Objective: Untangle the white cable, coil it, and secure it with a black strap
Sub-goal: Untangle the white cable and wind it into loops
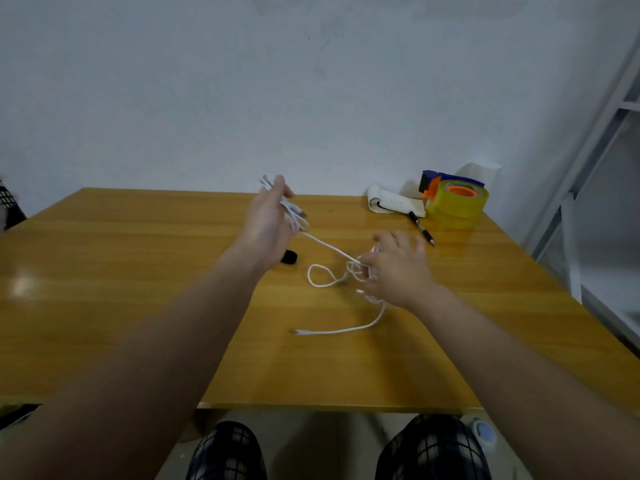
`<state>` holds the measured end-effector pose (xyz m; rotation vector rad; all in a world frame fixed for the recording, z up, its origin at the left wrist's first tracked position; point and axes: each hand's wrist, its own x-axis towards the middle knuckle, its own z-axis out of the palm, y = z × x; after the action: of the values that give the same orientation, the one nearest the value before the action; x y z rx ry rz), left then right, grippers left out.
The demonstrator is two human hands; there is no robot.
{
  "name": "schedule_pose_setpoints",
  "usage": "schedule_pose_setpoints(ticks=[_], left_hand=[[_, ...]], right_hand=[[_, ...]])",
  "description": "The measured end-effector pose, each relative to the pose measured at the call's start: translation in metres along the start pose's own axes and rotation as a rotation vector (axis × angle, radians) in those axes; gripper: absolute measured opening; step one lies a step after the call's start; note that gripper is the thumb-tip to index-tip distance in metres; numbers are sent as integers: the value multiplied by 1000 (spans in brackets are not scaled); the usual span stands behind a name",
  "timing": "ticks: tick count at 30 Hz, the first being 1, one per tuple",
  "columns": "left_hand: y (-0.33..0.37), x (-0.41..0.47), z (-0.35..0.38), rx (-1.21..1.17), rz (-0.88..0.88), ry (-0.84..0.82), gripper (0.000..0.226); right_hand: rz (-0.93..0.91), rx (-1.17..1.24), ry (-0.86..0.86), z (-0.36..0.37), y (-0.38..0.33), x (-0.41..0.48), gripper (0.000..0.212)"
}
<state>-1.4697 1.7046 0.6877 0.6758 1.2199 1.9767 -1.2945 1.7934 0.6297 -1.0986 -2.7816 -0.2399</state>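
- The left hand [272, 221] is raised above the surface [138, 271], towards 12 o'clock from the middle of it. Its fingers are curled round a small bunch of strands of the white cable [329, 249], with short ends sticking up past the fingertips.
- It probably holds the bunch high so that the freed strands stay clear of the knot below.
- From that fist one strand runs almost straight down towards 4 o'clock to the right hand [396, 271], so the pull between the two hands likely shows where the snarl binds.
- The right hand lies low over the tangle, touching it. It is blurred: the fingers look loosely spread, but I cannot tell whether it pinches a strand or only presses on the heap.
- The rest of the cable lies on the surface: a loose loop at 9 o'clock from the right hand, and a tail curving out towards 7 o'clock to a free plug [300, 331].
- By my judgement the untangling is in hand, and neither coiling nor strapping has begun.
- The black strap [289, 257] lies flat on the surface just beside the left wrist, close for later.
- At 1 o'clock from the right hand, well apart from the cable, stand a tape dispenser [457, 202], a notepad [394, 203] and a pen [423, 233].
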Motion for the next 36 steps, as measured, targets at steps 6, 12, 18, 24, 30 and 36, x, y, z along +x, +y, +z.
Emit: schedule_pose_setpoints(ticks=[6, 12, 18, 24, 30, 36], left_hand=[[9, 15, -29, 323, 130, 178, 34], [-11, 5, -16, 479, 103, 82, 34], [-25, -2, -20, 752, -26, -105, 33], [-33, -13, -21, 946, -127, -344, 40], [-28, -18, -6, 1580, 183, -307, 67], [-19, -13, -13, 1280, 198, -374, 62]], right_hand=[[-39, 148, -91, 9, 32, -10, 14], [-307, 150, 31, -8, 13, -13, 30], [-300, 345, 246, -19, 7, -13, 53], [-159, 306, 593, -29, 11, 7, 53], [3, 277, 816, -33, 14, 18, 49], [98, 152, 474, -25, 26, 24, 52]])
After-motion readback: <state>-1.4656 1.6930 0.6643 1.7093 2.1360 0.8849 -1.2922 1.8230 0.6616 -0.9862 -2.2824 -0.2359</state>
